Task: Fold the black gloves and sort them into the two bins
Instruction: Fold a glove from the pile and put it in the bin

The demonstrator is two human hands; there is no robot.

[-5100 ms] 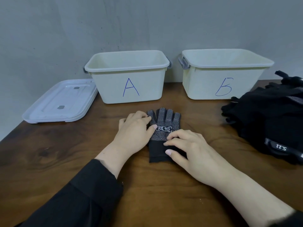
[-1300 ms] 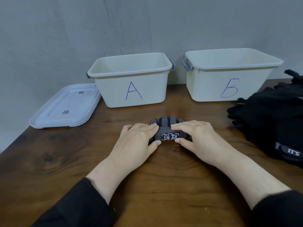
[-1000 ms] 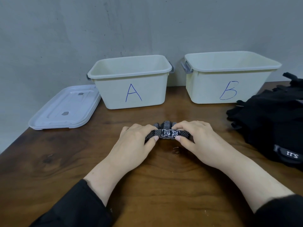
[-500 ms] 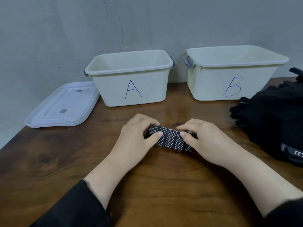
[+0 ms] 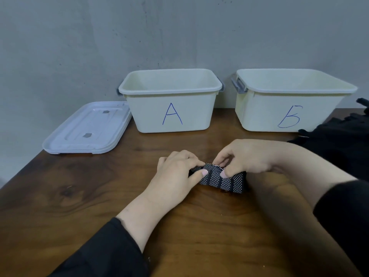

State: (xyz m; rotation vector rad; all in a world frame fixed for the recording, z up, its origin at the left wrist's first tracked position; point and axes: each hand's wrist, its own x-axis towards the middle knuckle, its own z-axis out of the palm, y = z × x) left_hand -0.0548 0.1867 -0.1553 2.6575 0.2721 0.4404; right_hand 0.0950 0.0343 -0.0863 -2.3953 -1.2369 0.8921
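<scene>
Head view: black dotted knit glove (image 5: 220,179), flat five seconds back, now compact folded bundle on brown wooden table (image 5: 79,196). Left hand (image 5: 179,174) and right hand (image 5: 247,156) both pinch it. Fold nearly done; cream plastic bin A (image 5: 171,108) or cream plastic bin B (image 5: 287,110) likely next.

the pile of black gloves (image 5: 345,140) runs off the right edge.

Both hands, left (image 5: 180,174) and right (image 5: 246,156), pinch a folded dotted glove (image 5: 219,179) on the wooden surface (image 5: 79,196) before bins A (image 5: 169,100) and B (image 5: 289,100).
</scene>
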